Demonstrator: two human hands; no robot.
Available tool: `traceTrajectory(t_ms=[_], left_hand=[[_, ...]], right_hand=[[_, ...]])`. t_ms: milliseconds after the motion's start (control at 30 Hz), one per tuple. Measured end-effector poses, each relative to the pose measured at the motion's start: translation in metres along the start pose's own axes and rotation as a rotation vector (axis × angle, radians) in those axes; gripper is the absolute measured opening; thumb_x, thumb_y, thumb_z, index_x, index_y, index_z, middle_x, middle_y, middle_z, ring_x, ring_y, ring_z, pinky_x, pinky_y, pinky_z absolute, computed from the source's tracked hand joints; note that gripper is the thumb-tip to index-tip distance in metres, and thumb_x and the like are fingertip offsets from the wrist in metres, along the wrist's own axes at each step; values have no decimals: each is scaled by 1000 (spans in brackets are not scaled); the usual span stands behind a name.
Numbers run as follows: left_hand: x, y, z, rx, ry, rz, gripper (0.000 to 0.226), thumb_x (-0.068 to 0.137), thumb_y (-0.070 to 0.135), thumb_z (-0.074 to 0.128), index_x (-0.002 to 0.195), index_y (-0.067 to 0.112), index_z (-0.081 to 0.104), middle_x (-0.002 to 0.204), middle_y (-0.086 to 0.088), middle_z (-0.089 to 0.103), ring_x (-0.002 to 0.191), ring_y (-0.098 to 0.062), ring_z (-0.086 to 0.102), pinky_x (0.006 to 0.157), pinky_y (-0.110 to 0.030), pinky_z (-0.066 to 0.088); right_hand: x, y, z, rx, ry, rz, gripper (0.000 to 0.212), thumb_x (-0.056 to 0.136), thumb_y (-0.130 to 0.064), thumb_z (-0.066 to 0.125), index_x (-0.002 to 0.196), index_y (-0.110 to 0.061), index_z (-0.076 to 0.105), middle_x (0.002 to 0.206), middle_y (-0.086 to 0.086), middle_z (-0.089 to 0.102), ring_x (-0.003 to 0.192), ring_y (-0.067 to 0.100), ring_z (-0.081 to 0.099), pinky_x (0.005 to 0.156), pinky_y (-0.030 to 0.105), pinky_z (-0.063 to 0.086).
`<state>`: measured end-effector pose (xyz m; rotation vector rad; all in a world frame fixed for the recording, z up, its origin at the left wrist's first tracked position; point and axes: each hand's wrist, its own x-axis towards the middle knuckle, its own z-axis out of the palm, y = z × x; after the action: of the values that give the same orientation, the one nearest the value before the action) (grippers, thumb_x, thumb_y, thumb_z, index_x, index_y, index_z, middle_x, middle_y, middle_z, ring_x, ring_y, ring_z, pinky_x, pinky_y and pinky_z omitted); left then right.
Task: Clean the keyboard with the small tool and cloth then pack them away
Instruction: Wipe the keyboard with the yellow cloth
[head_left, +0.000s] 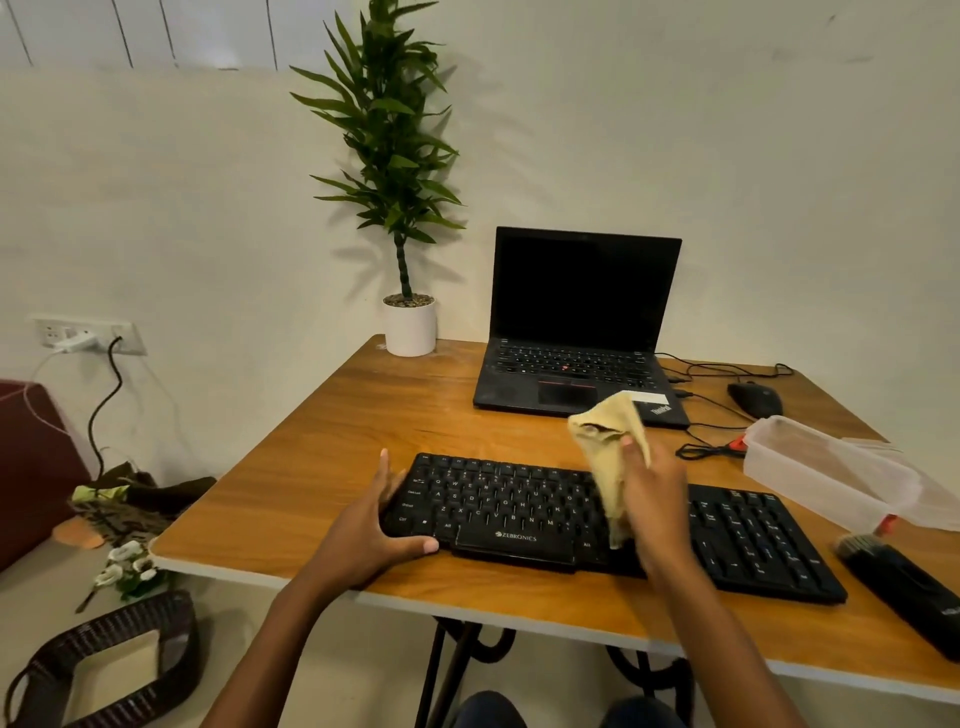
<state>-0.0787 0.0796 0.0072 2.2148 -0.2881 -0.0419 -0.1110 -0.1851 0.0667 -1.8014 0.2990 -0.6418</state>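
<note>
The keyboard (613, 525) lies at the table's (322, 467) near edge. The right hand (652, 493) grips a bunched yellow cloth (610, 452) over its middle keys. The left hand (376, 525), fingers spread, braces its left end. A brush (904, 587) lies just right, beside a clear box (826, 467).

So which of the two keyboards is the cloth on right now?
The separate black keyboard at the table's near edge. The right hand presses the cloth onto its keys while the left hand steadies its end. The laptop behind is untouched.
</note>
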Motion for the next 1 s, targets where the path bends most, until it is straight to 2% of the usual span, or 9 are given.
traceTrajectory(t_ms=[67,200,267,333,400,600,700,833,1000], left_hand=[[1,0,1,-9,22,-1,128,67,33,83,148,23,-15,151,7,31,136,-11,33,105,-19,27],[1,-1,3,-32,25,-4,128,67,33,83,148,23,-15,151,7,31,137,-11,32,106,-22,29],[3,-3,4,-38,31,-4,129,66,34,83,148,23,-16,151,8,31,137,-10,31,105,-20,27],[4,-5,5,-41,30,-6,130,65,35,83,147,24,-17,151,8,32,137,-9,31,102,-16,26],[5,-8,5,-48,30,-9,131,65,36,83,147,25,-18,151,9,32,137,-9,32,99,-13,26],[5,-9,3,-92,15,-8,133,66,33,83,145,27,-23,146,14,35,129,-2,40,92,-4,32],[3,-7,2,-84,4,11,129,71,27,80,142,23,-28,138,20,33,119,5,42,81,5,32],[0,-3,-1,-91,-5,2,136,62,44,79,142,24,-28,142,20,29,126,4,35,86,6,28],[1,-7,-1,-74,16,-34,141,55,49,80,142,28,-29,148,7,37,138,-11,31,110,-27,26]], right_hand=[[24,14,2,-241,76,-90,28,98,-12,40,118,0,55,86,9,58,66,16,50,51,27,40],[19,35,49,-646,-173,-150,32,98,-10,38,128,-6,51,82,3,56,54,7,43,42,15,26],[0,32,80,-709,-239,-224,37,97,-8,37,133,-10,47,93,2,62,62,9,50,45,12,31],[-20,21,102,-688,-276,-281,41,96,-7,37,136,-11,44,115,6,61,93,16,58,71,20,49],[-34,12,112,-709,-343,-334,42,96,-8,37,138,-11,40,136,9,49,125,22,45,102,29,37],[-60,6,98,-631,-705,-536,46,98,-13,38,143,-21,33,151,2,31,140,16,25,113,27,18],[-68,9,86,-520,-815,-552,44,98,-14,41,141,-24,37,146,1,40,134,15,37,108,27,29],[-61,-6,63,-214,-868,-333,32,98,-13,41,127,-21,51,108,-5,61,91,7,56,75,16,43],[7,-22,87,-213,-384,-308,29,99,-13,39,122,-5,55,86,0,56,67,11,50,50,11,37]])
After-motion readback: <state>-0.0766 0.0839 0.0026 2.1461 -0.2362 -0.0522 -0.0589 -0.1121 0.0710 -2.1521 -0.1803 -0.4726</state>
